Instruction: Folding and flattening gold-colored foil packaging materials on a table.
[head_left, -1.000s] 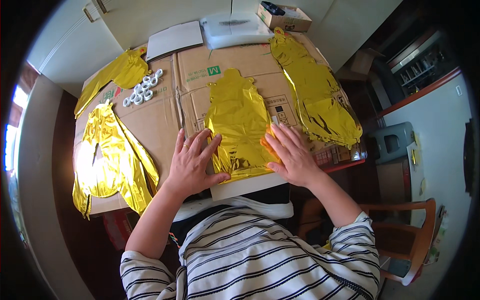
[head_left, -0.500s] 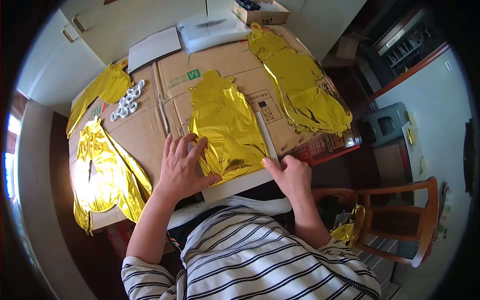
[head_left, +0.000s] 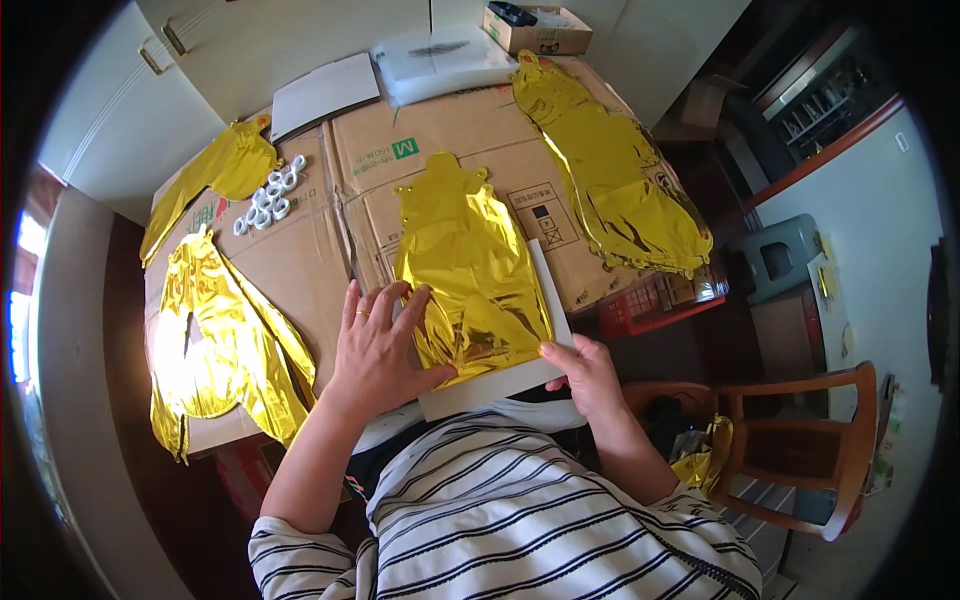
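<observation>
At the left, 1 gold foil piece (head_left: 215, 170) runs to the tabletop's (head_left: 375, 160) far-left edge; a second foil piece (head_left: 230, 350) hangs over the near edge. Beside them lie white rings (head_left: 270, 205), then bare cardboard (head_left: 300, 265), giving open room left of the left hand (head_left: 375, 345). Its fingers are spread, resting along the left edge of the middle foil (head_left: 470, 260), which lies flat on a white board (head_left: 470, 393) reaching past the near edge toward the lap. The right hand (head_left: 590, 378) pinches the board's right side by the foil's near corner, thumb on top. Bare cardboard separates this foil from the right foil (head_left: 615, 170), which reaches the right edge above a red basket (head_left: 645, 310).

Compared with 1.0 s ago, the right hand has left the foil's surface for that corner, baring the board's right strip; since 0.5 s ago, board and foil have slid slightly nearer the person.
</observation>
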